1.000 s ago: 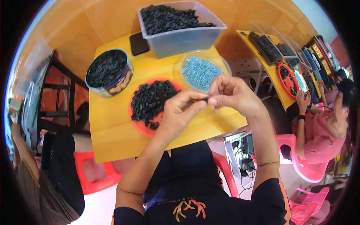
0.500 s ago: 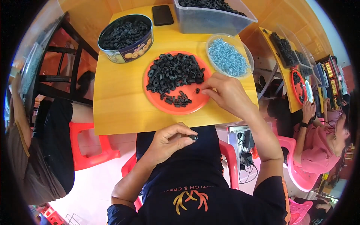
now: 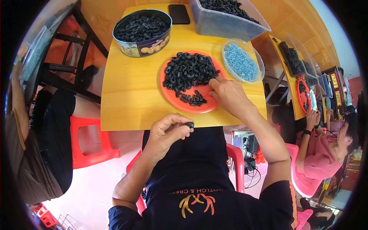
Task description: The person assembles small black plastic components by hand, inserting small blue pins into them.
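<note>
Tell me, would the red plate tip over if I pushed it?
Probably not: the red plate looks wide and low, flat on the yellow table, so it would likely slide. The black pieces lie in a loose heap, so a hard shove or tilt might spill some.

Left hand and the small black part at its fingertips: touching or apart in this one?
Touching. The head view shows the left hand pinching the small black part between thumb and forefinger, with no gap visible.
</note>
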`<state>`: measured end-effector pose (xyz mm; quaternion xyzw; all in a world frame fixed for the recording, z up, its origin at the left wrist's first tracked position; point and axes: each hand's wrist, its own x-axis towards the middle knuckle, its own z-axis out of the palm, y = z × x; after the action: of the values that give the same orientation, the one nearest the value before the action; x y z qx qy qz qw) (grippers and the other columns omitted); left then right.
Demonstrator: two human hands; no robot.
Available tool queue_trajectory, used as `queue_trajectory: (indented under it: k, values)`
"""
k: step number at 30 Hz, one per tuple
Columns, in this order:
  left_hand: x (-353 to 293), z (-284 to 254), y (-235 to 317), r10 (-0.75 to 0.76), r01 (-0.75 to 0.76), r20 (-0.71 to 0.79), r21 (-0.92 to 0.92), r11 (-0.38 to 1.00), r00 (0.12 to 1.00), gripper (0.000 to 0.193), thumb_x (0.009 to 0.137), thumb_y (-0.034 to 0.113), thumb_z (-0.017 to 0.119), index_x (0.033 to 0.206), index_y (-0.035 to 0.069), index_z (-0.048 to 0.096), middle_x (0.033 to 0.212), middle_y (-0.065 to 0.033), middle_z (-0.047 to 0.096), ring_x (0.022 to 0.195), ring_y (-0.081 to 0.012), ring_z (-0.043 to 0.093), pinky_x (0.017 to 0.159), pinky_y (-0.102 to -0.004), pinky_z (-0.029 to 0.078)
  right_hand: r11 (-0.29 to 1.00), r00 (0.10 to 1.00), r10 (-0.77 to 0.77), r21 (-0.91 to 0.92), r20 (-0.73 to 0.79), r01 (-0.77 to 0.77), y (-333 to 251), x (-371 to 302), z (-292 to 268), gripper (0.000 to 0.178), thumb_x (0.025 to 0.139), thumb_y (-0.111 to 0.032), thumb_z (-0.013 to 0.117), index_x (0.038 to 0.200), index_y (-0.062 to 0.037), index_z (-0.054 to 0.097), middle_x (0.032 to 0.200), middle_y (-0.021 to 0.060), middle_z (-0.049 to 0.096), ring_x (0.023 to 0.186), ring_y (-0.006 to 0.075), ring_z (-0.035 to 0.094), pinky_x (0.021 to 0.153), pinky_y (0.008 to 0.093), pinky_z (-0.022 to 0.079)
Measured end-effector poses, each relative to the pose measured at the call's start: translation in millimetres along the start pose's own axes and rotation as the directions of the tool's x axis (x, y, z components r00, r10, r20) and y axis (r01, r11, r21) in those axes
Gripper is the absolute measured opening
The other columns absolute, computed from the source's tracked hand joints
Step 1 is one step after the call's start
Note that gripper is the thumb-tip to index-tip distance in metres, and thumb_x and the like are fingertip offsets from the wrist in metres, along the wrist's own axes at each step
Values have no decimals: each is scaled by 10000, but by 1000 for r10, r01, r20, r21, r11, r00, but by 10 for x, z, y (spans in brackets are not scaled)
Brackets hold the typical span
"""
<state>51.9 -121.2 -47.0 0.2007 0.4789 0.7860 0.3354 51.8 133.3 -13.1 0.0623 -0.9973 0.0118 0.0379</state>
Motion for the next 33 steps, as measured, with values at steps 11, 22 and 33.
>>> queue_trajectory:
  k: [11, 22, 33]
  values:
    - [183, 103, 66, 6, -15, -109, -86, 996, 994, 167, 928, 94, 623, 1079, 24, 626, 925, -59, 652, 759, -105, 577, 702, -236, 487, 355, 813, 494, 925, -309, 136, -145, -377, -499, 149, 923, -33, 599, 1059, 25, 618, 941, 66, 610, 738, 118, 593, 710, 235, 484]
    - [302, 303, 116, 140, -136, -54, 80, 988, 989, 184, 917, 79, 648, 1087, 15, 622, 967, -1, 614, 874, -57, 556, 763, -216, 457, 16, 954, 275, 993, -116, 116, -572, -564, -229, 137, 913, 12, 609, 1046, 11, 641, 1001, 66, 573, 860, 116, 583, 733, 246, 490]
    - [327, 367, 63, 155, -142, -85, 140, 980, 984, 147, 922, 73, 636, 1058, 22, 616, 935, 15, 598, 847, -41, 549, 730, -204, 450, 188, 929, 326, 975, -173, 116, -616, -587, -186, 133, 920, 8, 598, 1051, 32, 598, 1010, 91, 570, 805, 118, 587, 702, 239, 505]
